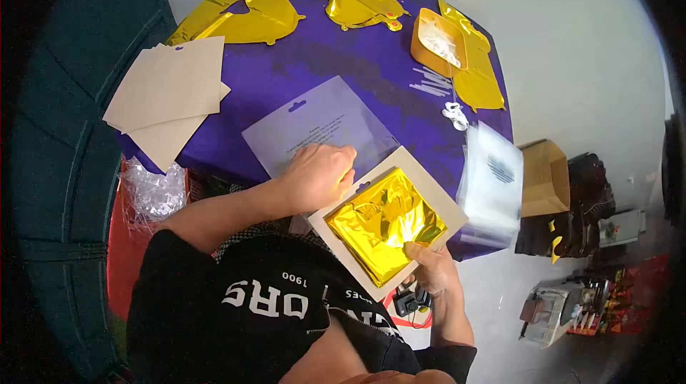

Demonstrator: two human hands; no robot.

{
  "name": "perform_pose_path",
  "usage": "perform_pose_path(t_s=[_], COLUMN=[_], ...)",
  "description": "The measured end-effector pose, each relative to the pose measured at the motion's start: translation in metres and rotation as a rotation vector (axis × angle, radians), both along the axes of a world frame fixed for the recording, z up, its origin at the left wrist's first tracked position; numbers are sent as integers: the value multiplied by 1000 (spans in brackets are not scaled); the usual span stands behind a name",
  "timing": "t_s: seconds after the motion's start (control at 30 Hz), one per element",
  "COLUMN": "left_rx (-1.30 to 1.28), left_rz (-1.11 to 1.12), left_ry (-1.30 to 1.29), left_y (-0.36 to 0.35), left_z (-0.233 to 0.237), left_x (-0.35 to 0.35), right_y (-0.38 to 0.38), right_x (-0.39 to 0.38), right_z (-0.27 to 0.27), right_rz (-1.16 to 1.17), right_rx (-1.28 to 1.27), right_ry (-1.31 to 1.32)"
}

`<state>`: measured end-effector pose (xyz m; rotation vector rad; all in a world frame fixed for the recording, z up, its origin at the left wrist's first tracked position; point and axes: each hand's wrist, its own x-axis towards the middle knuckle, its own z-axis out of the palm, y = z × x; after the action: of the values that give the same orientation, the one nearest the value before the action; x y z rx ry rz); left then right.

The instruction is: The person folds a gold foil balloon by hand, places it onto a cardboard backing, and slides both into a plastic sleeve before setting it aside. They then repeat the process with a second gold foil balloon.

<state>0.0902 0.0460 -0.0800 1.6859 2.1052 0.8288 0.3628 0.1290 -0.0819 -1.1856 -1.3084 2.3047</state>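
My left hand (318, 178) is curled into a closed grip over the near part of a clear plastic bag (357, 109), which lies on the table and has printed text and a hang hole. Its fingertips are hidden. In my right hand (434, 270) is a beige card (441, 202), pinched at its near right edge. A folded gold foil balloon (386, 220) lies flat on the card, with my right thumb pressing on its corner. The card's upper left edge is close to my left hand and beside the bag.
Beige cards (171, 84) are stacked at the table's left. Flat gold foil balloons (250, 9) lie along the far side. At right are a yellow box (421, 52) of white pieces, white straws (431, 82), coiled ribbon (454, 116) and stacked clear bags (489, 198). A cardboard box (544, 177) stands beyond.
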Motion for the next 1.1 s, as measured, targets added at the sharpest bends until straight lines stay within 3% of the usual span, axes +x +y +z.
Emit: perform_pose_path(t_s=[0.77,0.87,1.1], left_rx=[22,20,66], left_rz=[-201,-198,-222], left_ry=[128,175,247], left_y=[-7,-8,-12], left_z=[4,2,-4], left_x=[7,11,18], right_y=[-17,-12,-30], right_x=[-24,-21,-45], right_z=[-8,-19,-24], right_rz=[-96,11,-31], right_rx=[-20,-51,-50], right_ry=[-70,7,97])
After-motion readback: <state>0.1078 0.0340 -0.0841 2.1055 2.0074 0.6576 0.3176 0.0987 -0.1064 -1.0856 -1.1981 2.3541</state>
